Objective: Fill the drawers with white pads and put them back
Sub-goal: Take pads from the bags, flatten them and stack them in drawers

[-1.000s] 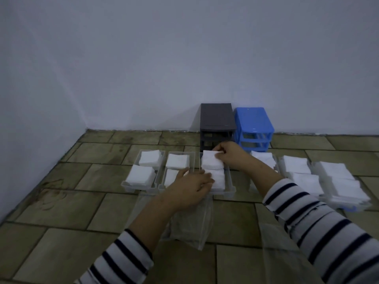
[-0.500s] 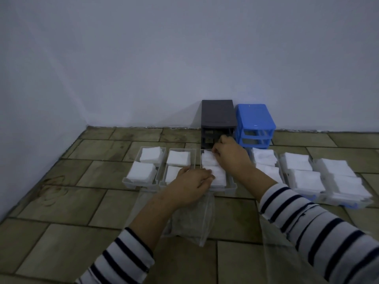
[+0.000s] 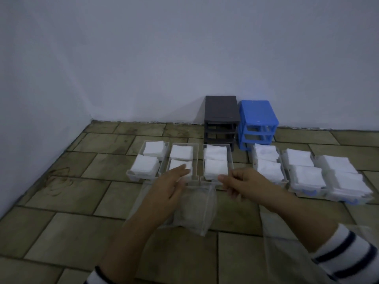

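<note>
Black cabinet: stood against the wall with its slots bare, beside the blue cabinet; both looked like light, stiff plastic, likely to slide if a drawer were pushed in hard.
Drawers: six clear trays sat on the tiled floor in a row; the third drawer lay nearest the hands. Thin, rigid and probably slippery, best taken by the front lip or both side walls.
White pads: stacked two piles to a drawer; soft, light, prone to shift if the tray tilted.
Left hand: open, fingers straight, reaching over the second drawer's near edge.
Right hand: fingers curled loosely at the third drawer's front; whether it gripped the lip could not be told.
</note>
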